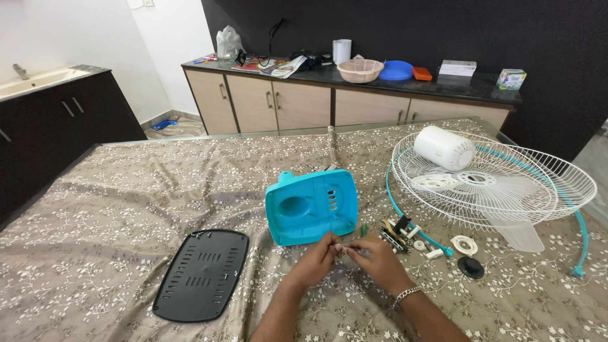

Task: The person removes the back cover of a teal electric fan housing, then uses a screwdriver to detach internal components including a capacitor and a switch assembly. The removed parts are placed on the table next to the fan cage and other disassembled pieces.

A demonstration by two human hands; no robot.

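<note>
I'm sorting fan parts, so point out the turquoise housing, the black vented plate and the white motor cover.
turquoise housing [311, 206], head view, front face.
black vented plate [202, 274], head view, slotted middle.
white motor cover [444, 147], head view, ribbed side.

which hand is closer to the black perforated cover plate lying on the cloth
Left. The left hand is right of the black cover plate with bare cloth between; the right hand lies farther right, beyond the left hand.
</note>
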